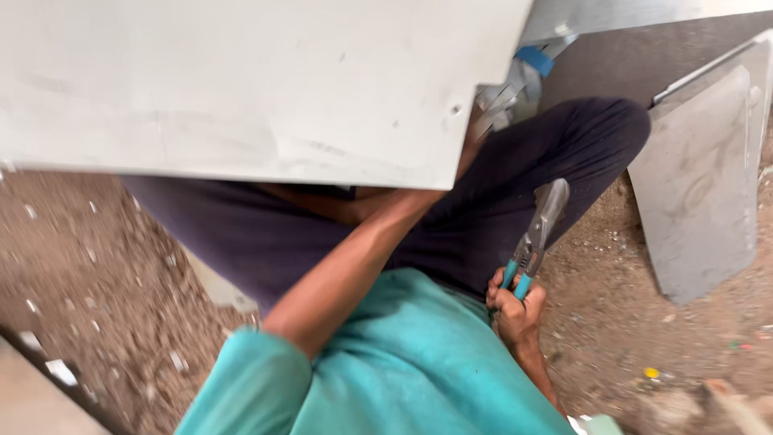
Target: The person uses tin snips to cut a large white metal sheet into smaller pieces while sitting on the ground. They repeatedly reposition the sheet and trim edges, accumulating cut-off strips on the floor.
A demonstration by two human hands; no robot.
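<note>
Right hand (515, 316) in closed grip on teal-handled steel snips (535, 238); left grip hidden behind smooth flat grey metal sheet (241, 89).

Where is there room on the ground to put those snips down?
Bare dirt lies right of the right hand holding the snips, below the grey metal piece. More dirt shows at the left under the big metal sheet, dotted with small scraps. The middle is crowded by legs and shirt.

No pkgs, labels, signs or screens visible anywhere in view.
</note>
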